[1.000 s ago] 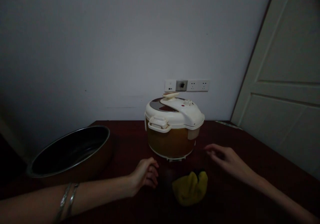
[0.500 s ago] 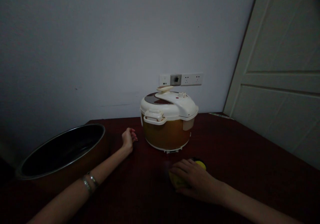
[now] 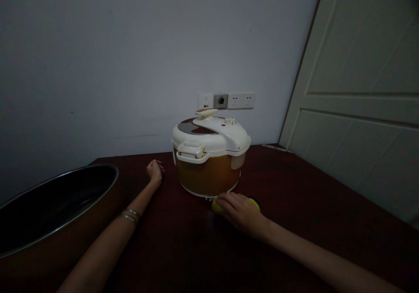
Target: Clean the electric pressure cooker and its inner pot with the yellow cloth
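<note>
My right hand [image 3: 240,211] is closed over a yellow sponge or cloth [image 3: 218,206]; my fingers hide most of it, so I cannot tell which. It is pressed on the dark red tabletop [image 3: 196,249] right at the front foot of an electric pressure cooker [image 3: 209,170]. The cooker has a white lid with a knob and a golden-brown body, and its lid is on. My left hand [image 3: 155,170] rests on the tabletop left of the cooker, apart from it, fingers curled in with nothing seen in them. Bracelets circle the left wrist.
A large dark pot [image 3: 75,223] with a shiny rim stands at the left beside my left forearm. Behind the cooker, sockets and a switch [image 3: 227,101] are set in the wall. A pale door [image 3: 353,122] borders the table on the right.
My right hand has slid the yellow sponge or cloth forward, up to the cooker's base. My left hand stays curled on the table. The view has shifted a little to the right.
</note>
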Available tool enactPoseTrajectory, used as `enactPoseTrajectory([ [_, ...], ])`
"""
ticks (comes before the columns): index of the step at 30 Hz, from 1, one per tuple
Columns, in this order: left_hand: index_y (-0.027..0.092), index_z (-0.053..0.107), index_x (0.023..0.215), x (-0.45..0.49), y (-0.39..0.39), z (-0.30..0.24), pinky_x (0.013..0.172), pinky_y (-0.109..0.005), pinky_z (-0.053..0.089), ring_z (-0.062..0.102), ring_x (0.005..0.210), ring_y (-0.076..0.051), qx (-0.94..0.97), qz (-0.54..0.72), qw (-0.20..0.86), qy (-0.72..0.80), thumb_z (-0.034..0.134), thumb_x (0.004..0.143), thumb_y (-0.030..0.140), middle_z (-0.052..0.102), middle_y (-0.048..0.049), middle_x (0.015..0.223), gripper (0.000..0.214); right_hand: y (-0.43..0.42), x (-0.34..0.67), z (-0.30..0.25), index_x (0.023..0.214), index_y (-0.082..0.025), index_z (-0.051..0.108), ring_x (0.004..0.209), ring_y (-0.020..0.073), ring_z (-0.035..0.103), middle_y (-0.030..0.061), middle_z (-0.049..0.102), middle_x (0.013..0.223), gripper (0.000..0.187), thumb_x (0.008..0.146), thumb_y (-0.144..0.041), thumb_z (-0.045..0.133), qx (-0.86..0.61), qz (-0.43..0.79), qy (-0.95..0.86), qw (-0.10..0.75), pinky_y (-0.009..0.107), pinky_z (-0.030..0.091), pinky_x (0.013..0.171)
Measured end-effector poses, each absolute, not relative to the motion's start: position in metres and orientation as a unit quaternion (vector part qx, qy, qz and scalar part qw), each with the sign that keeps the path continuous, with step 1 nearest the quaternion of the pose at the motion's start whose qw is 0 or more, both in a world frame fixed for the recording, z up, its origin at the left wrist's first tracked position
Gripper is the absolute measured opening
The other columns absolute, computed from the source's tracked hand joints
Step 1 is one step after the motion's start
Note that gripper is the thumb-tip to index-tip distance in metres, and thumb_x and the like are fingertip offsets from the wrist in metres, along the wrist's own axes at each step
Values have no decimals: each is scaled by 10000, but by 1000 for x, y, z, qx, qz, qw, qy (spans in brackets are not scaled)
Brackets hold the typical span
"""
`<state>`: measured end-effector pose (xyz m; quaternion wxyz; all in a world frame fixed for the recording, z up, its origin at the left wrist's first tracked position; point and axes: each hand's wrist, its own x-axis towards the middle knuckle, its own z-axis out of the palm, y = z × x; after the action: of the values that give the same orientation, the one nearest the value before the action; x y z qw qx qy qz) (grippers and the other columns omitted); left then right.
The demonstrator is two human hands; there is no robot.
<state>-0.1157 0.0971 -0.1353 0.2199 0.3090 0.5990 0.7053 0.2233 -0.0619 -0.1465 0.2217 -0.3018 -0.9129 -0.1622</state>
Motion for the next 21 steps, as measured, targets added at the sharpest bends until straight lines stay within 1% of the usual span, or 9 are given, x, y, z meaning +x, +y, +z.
enactPoseTrajectory([
  [4,180,503,605,-118,100,-137,336,-187,305,404,306,-100,327,696,219,601,374,642,300,427,50,376,180,-54,206,-135,1209,-199,500,806,171,552,67,639,1056,298,928,-206,402,-254,-232,-919,194,287,427,626],
  [6,180,504,608,-119,99,-138,333,-187,296,401,304,-101,332,693,218,601,360,648,305,427,48,377,195,-52,200,-133,1174,-221,523,784,167,542,54,640,1060,276,933,-204,390,-235,-253,-920,183,286,412,602],
  [9,176,517,622,-120,96,-140,331,-188,285,406,308,-105,347,687,220,599,365,649,313,435,45,384,206,-45,208,-138,1102,-218,565,787,167,543,49,640,1065,241,927,-200,400,-232,-273,-916,182,282,406,588],
  [14,177,527,623,-121,96,-143,337,-196,291,416,320,-109,358,689,221,590,369,655,332,449,38,394,224,-35,251,-149,1054,-176,590,768,156,558,63,646,1028,223,907,-182,423,-291,-265,-892,221,266,415,597],
  [17,179,523,605,-120,97,-143,336,-200,283,401,320,-106,356,693,218,588,379,652,338,440,40,388,219,-38,258,-147,1015,-168,602,752,152,570,68,647,983,206,898,-185,434,-324,-257,-878,239,257,413,587],
  [19,182,512,588,-119,97,-142,338,-201,278,385,320,-101,353,696,214,588,380,649,337,429,42,385,213,-44,249,-143,991,-172,609,740,144,577,64,648,940,202,904,-207,431,-315,-250,-881,248,248,412,585],
  [21,184,498,576,-118,95,-140,343,-200,279,371,325,-96,350,698,210,589,373,649,340,419,44,386,213,-50,234,-139,980,-172,612,728,140,582,60,642,901,219,912,-282,436,-301,-232,-890,250,242,413,579],
])
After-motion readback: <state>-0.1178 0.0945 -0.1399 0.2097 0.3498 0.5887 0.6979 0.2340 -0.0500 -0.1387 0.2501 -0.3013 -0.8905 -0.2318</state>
